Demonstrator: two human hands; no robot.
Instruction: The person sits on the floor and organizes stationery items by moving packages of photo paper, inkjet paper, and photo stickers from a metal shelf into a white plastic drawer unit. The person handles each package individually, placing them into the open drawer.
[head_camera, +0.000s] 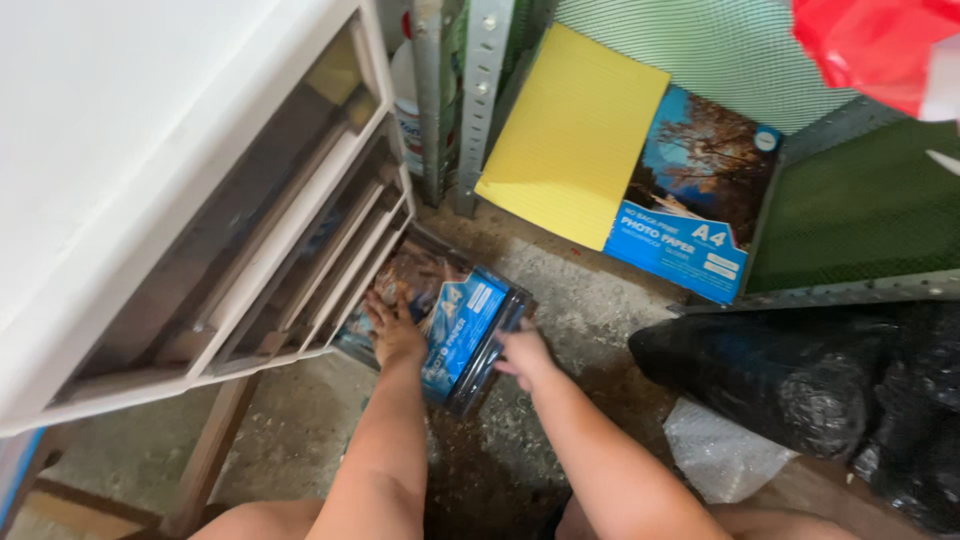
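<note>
**Inspector:** At this moment both your hands were down on the concrete floor (560, 290), at the foot of the white drawer unit (150, 180). Your left hand (395, 335) lay flat, fingers spread, on a stack of shrink-wrapped photo paper packs (415, 275) that sat partly under the unit's lowest drawer. Your right hand (522, 357) had its fingers curled round the lower edge of the top blue pack (470, 335), which was tilted up off the stack.

**Operator:** What did the drawers hold?

**Inspector:** You had clear-fronted drawers (300, 230) there, stacked and slid shut; flat, paper-like contents showed dimly through the fronts, but I could not tell what they were.

**Operator:** And around me?

**Inspector:** Ahead of you, another photo paper box (705, 190), blue with an autumn-tree picture, leaned against the metal shelving (480, 90), and a yellow sheet pad (570, 135) rested on its left half. Behind them hung green mesh (690, 50). To your right, a full black plastic bag (800, 380) lay on the floor, its contents hidden, with a piece of bubble wrap (715, 450) tucked against its lower side. A red plastic bag (880, 45) hung at the top right corner.
</note>
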